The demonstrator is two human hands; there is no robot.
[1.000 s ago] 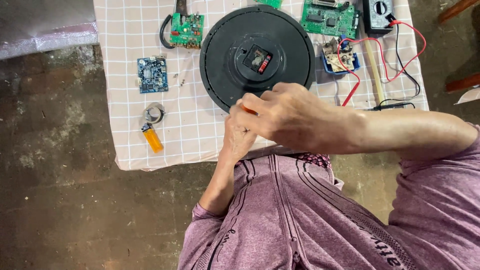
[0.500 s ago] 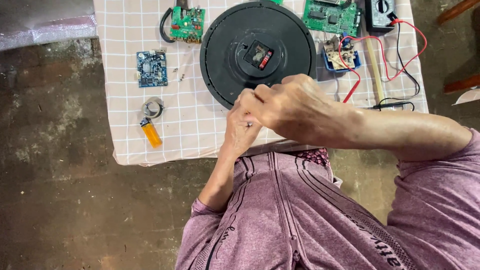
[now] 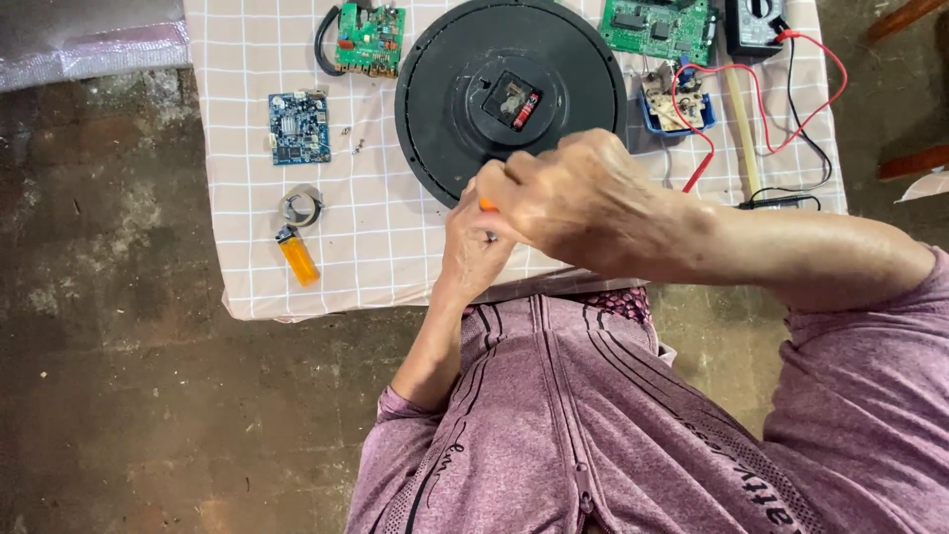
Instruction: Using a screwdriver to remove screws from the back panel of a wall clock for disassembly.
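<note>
Apparently to work something small, both hands met just below the clock (image 3: 509,94): the right hand (image 3: 573,203) curled shut over an orange tool (image 3: 486,205), the left hand (image 3: 473,247) pinching its metal tip.

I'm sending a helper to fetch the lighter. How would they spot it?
Start at the checked cloth and find its near left corner. The lighter lies there, just below a small roll of tape. It is the only orange, see-through thing on that side.
</note>
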